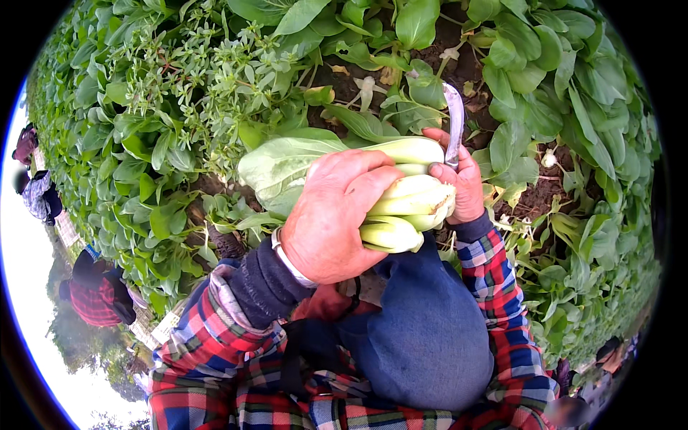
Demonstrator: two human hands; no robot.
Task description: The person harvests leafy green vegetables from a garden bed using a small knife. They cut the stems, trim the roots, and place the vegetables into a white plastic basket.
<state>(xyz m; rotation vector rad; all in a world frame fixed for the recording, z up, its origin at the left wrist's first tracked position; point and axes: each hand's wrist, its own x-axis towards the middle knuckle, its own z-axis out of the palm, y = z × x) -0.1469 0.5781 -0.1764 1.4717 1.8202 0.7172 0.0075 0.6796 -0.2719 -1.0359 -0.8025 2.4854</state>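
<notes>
My left hand (340, 208) is wrapped round several cut heads of bok choy (412, 201), their pale stem bases pointing right and a broad leaf spreading out to the left. Close against the stems, my right hand (462, 183) grips a small sickle (455, 118) whose curved metal blade stands up past the fingers. Its handle is hidden in the hand. The right thumb lies beside the stem bases. The bunch is held above my bent knee in blue trousers (430, 322).
Leafy bok choy plants (530, 57) grow densely ahead and to the right. A bushy small-leaved weed (208, 79) stands among the plants at left. Cut stumps (367, 89) show in the brown soil. At the far left a person in a red checked top (100, 297) bends down.
</notes>
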